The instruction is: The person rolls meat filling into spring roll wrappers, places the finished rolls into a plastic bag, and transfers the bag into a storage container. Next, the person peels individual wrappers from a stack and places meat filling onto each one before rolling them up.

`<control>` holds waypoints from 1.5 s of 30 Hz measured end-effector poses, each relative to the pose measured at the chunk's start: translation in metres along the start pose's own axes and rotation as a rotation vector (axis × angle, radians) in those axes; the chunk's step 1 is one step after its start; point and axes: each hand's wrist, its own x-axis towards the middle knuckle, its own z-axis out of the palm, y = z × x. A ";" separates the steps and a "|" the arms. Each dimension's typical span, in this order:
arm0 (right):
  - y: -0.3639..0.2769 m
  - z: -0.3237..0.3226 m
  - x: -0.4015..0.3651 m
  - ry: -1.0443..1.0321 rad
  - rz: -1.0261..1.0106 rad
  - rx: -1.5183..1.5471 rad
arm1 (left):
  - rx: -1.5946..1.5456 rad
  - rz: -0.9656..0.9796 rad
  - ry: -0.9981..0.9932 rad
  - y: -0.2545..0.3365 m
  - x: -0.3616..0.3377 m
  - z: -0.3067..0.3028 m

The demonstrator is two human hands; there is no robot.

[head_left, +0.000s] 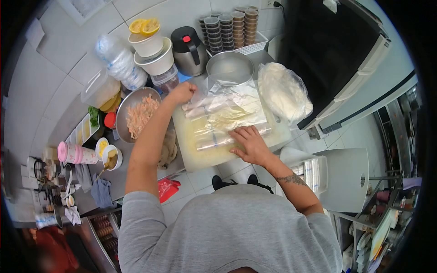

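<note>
A pale cutting board (pixel 186 150) lies on the counter, with foil and clear plastic film (pixel 223 113) spread over it. Along the board's near side lies a film-wrapped roll (pixel 211 143). My right hand (pixel 250 145) rests on the wrapped roll's right part, palm down with fingers apart. At the film's upper left corner, my left hand (pixel 183 93) is closed, pinching what looks like the edge of the clear film. A round metal pan (pixel 230 68) sits just beyond the foil.
Left of the board is a metal bowl of shredded food (pixel 140 113). Behind stand a thermal jug (pixel 187 52), stacked white bowls (pixel 157 59) and stacked sauce cups (pixel 226 32). A bag of white dough-like food (pixel 284 93) lies right, near a dark appliance (pixel 334 54).
</note>
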 end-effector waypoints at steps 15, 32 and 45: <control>-0.009 -0.006 0.001 0.076 0.068 0.009 | -0.017 -0.027 -0.171 0.040 -0.008 0.013; 0.025 -0.058 0.023 0.060 0.334 0.611 | 1.086 -0.247 -0.331 0.182 -0.041 -0.169; 0.053 -0.122 0.067 -0.353 0.311 1.219 | 0.410 0.098 -0.088 0.245 -0.089 -0.111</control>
